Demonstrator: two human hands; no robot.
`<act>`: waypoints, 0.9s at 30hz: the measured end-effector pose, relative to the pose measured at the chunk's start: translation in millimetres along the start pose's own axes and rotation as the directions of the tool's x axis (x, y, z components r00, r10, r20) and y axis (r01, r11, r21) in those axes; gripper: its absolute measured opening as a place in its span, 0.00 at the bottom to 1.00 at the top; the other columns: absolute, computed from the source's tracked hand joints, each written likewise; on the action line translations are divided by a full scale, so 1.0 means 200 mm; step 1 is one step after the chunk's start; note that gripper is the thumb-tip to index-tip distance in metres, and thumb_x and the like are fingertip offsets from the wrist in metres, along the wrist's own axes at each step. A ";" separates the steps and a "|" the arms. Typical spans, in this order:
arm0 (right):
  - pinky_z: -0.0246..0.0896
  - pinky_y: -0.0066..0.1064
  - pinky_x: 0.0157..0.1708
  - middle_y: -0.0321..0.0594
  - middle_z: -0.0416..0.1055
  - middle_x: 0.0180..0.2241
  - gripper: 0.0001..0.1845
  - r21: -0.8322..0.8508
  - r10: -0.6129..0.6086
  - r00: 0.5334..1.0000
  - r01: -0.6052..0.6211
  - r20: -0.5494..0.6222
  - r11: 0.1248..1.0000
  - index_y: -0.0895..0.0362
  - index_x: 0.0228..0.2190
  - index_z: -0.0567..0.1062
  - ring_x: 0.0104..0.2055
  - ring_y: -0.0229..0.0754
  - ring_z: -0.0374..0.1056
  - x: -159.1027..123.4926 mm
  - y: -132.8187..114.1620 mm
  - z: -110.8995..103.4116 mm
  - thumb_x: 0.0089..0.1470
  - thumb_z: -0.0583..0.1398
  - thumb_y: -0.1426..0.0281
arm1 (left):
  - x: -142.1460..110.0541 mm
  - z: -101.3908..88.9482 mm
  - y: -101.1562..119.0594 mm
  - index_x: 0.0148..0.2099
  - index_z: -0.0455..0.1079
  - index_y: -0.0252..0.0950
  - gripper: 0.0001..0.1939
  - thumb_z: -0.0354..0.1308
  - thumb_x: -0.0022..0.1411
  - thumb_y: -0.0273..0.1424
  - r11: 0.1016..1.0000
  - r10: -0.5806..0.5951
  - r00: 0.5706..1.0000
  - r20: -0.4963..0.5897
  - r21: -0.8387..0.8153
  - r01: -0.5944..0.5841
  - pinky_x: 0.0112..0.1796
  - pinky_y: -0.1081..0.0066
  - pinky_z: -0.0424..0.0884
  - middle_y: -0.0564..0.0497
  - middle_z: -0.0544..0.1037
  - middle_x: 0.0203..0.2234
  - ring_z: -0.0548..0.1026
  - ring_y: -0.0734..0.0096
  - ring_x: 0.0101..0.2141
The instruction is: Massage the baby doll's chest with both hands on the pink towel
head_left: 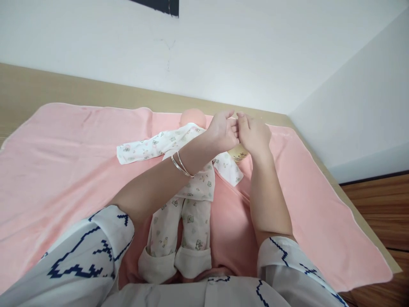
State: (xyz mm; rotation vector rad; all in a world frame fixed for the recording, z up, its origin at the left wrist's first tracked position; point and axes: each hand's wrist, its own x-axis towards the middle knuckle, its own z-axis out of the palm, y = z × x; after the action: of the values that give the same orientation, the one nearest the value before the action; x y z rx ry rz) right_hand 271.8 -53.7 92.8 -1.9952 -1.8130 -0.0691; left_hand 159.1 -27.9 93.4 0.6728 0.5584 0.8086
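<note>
My left hand (224, 130) is raised over the upper body of a baby doll (193, 118), palm turned up, with the thumb apart and the fingers loosely bent. My right hand (254, 133) meets its fingertips from the right, back of the hand towards me; most of its fingers are hidden. Below the right hand, a yellowish container (238, 152) with dark print is partly covered; whether it is touched is unclear. The doll lies on its back in a white printed top (150, 147) and matching trousers (195, 224) with wide cuffs. My left forearm hides part of the top.
A pink blanket (313, 192) lies under the doll, spread on a light wooden tabletop (79, 91). White walls (239, 51) rise behind and to the right. Brown wooden furniture (380, 209) stands beyond the right edge.
</note>
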 end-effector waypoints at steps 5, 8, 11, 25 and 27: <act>0.66 0.44 0.49 0.51 0.84 0.45 0.42 -0.007 0.098 0.994 -0.098 0.042 0.995 0.53 0.41 0.83 0.50 0.58 0.77 0.02 -0.02 -0.01 0.71 0.38 0.43 | 0.01 0.02 -0.08 0.39 0.70 0.36 0.16 0.45 0.77 0.35 0.956 -0.083 0.990 -0.112 -0.288 0.048 0.44 0.71 0.78 0.48 0.77 0.30 0.79 0.69 0.35; 0.67 0.44 0.48 0.51 0.84 0.43 0.43 -0.024 0.146 0.987 -0.145 0.060 0.989 0.53 0.39 0.83 0.49 0.58 0.77 0.04 -0.03 -0.01 0.70 0.38 0.41 | 0.02 -0.01 -0.12 0.37 0.69 0.37 0.15 0.47 0.76 0.34 0.954 -0.081 0.989 -0.120 -0.297 0.042 0.44 0.69 0.78 0.50 0.74 0.26 0.78 0.69 0.32; 0.67 0.45 0.48 0.53 0.84 0.43 0.44 -0.067 0.184 0.980 -0.179 0.075 0.982 0.54 0.39 0.83 0.49 0.59 0.77 0.06 -0.04 -0.01 0.70 0.38 0.41 | 0.00 -0.09 -0.12 0.43 0.71 0.36 0.13 0.48 0.74 0.35 0.977 -0.083 0.982 -0.168 -0.209 0.047 0.52 0.64 0.80 0.43 0.81 0.35 0.83 0.61 0.43; 0.65 0.59 0.59 0.56 0.82 0.50 0.28 -0.072 0.120 0.991 -0.115 0.065 0.991 0.57 0.50 0.82 0.58 0.64 0.75 0.05 -0.04 -0.02 0.67 0.49 0.56 | -0.49 -0.30 0.15 0.54 0.77 0.33 0.27 0.37 0.74 0.32 0.897 0.206 0.965 -0.163 0.425 -0.120 0.53 0.47 0.84 0.38 0.85 0.48 0.84 0.52 0.53; 0.63 0.62 0.64 0.57 0.78 0.59 0.29 0.042 0.082 0.997 -0.081 -0.016 0.996 0.59 0.58 0.78 0.64 0.63 0.71 0.02 -0.04 -0.03 0.67 0.51 0.58 | -0.53 -0.28 0.19 0.54 0.78 0.33 0.27 0.35 0.74 0.29 0.803 0.305 0.938 -0.166 0.574 -0.160 0.51 0.47 0.85 0.40 0.86 0.45 0.85 0.52 0.52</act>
State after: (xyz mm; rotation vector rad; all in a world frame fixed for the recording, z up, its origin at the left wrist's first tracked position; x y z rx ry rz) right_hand 267.3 -51.2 102.2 -2.0311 -1.7063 -0.0244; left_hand 43.5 -75.5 104.1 1.2050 0.9765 0.9821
